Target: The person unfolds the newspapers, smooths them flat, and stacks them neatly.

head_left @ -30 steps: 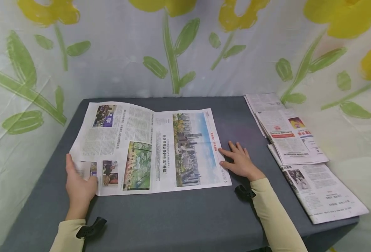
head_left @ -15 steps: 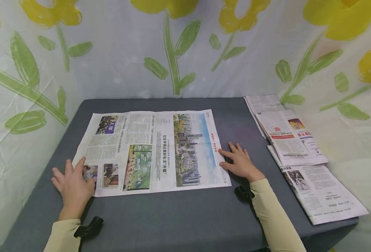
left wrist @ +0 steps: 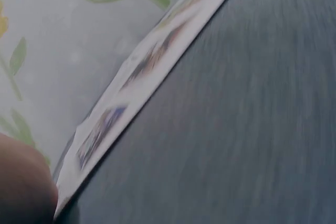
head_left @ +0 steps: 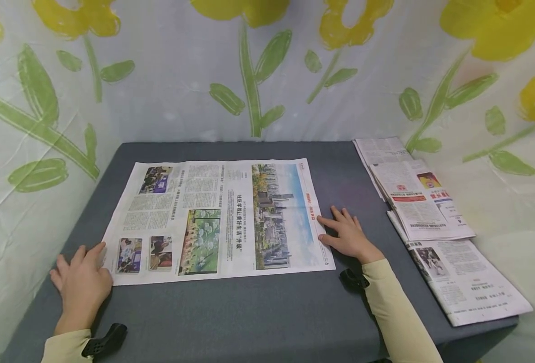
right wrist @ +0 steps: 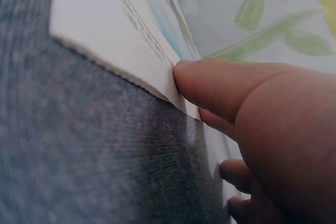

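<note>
An opened newspaper [head_left: 237,222] lies flat on the dark grey cloth of the table [head_left: 231,317], with a large city photo on its right page. My left hand [head_left: 83,282] is at its lower left corner, fingers spread, thumb side touching the edge. In the left wrist view only a blurred part of that hand shows beside the paper's edge. My right hand [head_left: 349,234] rests at the right edge, thumb and forefinger on the margin. The right wrist view shows the thumb [right wrist: 210,85] on the paper's edge and other fingers beyond it.
Several folded newspapers [head_left: 430,201] lie overlapping along the table's right side, the nearest one reaching the front right corner. A white curtain [head_left: 167,91] with yellow flowers hangs behind and at both sides of the table.
My left hand has let go of the newspaper's left edge and moved left and toward me. The raised left page now lies flat. My right hand has stayed at the right edge.
</note>
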`<state>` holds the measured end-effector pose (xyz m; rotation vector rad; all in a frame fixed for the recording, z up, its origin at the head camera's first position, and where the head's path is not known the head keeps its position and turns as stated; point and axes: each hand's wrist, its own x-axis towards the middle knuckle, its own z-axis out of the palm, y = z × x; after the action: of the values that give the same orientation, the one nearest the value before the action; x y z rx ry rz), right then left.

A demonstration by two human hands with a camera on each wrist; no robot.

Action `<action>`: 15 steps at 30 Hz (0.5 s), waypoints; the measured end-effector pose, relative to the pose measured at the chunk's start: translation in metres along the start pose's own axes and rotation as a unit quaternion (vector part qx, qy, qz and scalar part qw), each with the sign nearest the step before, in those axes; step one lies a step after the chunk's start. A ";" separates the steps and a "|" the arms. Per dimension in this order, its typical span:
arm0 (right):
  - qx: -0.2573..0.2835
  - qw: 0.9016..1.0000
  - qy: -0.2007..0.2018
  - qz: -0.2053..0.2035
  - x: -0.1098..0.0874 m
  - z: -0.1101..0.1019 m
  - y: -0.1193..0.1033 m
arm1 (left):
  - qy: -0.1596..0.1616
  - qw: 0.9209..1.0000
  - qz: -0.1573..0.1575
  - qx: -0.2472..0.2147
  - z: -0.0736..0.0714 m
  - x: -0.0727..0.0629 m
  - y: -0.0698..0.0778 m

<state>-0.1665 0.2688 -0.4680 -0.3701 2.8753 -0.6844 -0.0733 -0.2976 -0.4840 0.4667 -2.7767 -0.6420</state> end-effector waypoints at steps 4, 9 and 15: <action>-0.002 1.000 0.000 0.005 0.001 -0.005 -0.001 | 0.027 0.999 0.019 -0.001 -0.006 0.000 -0.006; -0.023 1.000 0.012 0.006 0.002 -0.007 -0.027 | 0.051 0.995 0.088 -0.013 -0.008 0.017 0.023; -0.043 0.995 -0.025 -0.091 -0.006 0.022 -0.106 | -0.058 0.977 0.205 0.004 0.022 0.056 0.106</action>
<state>-0.1346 0.1702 -0.4378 -0.6589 2.8541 -0.5703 -0.1581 -0.2194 -0.4449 -0.1492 -2.8543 -0.5723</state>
